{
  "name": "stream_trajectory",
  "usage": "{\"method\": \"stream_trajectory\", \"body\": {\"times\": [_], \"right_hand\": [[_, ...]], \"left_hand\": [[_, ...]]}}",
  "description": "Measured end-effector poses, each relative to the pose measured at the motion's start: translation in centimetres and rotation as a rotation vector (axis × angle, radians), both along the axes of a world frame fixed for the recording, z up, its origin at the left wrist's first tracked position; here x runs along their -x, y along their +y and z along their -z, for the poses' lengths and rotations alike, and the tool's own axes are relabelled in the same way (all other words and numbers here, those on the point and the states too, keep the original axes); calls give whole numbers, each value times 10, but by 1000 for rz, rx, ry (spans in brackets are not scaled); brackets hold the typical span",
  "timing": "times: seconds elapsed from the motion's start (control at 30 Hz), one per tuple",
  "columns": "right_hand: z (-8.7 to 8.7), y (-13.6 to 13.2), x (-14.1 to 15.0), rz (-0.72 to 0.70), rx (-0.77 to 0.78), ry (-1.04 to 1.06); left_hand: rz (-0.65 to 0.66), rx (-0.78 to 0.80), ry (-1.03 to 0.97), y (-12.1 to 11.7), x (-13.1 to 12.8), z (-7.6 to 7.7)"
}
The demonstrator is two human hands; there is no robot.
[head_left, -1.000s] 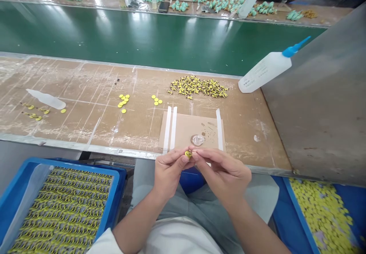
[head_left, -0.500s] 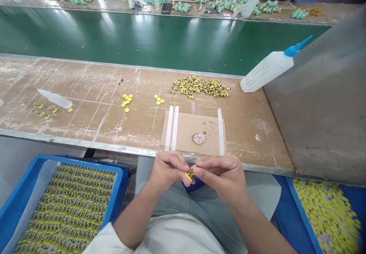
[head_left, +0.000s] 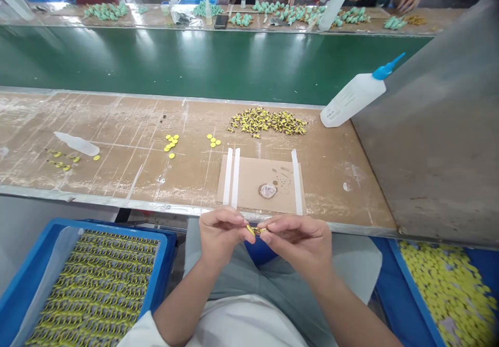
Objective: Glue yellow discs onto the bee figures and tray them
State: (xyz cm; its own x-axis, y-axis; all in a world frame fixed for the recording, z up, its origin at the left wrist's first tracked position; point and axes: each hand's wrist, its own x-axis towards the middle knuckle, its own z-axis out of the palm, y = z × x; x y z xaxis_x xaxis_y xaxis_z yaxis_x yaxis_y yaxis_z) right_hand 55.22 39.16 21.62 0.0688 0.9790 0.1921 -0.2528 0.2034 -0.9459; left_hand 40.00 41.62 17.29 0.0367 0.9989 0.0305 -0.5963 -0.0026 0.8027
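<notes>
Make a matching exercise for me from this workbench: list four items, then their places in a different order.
Items:
1. White squeeze bottle with a blue nozzle
2. Heap of yellow discs
3. Cardboard sheet
4. Small yellow piece

Places:
A. In a blue tray
B. Pinched between left hand and right hand
C. Tilted beside a grey metal panel
D. On the bench under white strips

Pairs: 1-C, 2-A, 3-D, 4-B

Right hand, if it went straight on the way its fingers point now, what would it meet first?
The right hand points across toward the left hand, so it would probably meet the small yellow part pinched between them first, though depth is hard to judge.
</notes>
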Motion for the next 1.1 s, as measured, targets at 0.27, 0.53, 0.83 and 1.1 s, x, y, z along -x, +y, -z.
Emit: {"method": "stream_trajectory", "body": {"times": [0.27,0.53,0.83,1.1], "right_hand": [[-4,2,-4,12,-55,-110],[-10,0,-2,71,-60,-237],[-20,1,-2,-42,81,-241],[-20,1,-3,-143,-44,-201]], "left_hand": [[-36,-34,98,-6,5,-1],[3,121,-5,-6,0,-1],[200,100,-146,3,1,0],[252,-15,-153,2,0,4]]}}
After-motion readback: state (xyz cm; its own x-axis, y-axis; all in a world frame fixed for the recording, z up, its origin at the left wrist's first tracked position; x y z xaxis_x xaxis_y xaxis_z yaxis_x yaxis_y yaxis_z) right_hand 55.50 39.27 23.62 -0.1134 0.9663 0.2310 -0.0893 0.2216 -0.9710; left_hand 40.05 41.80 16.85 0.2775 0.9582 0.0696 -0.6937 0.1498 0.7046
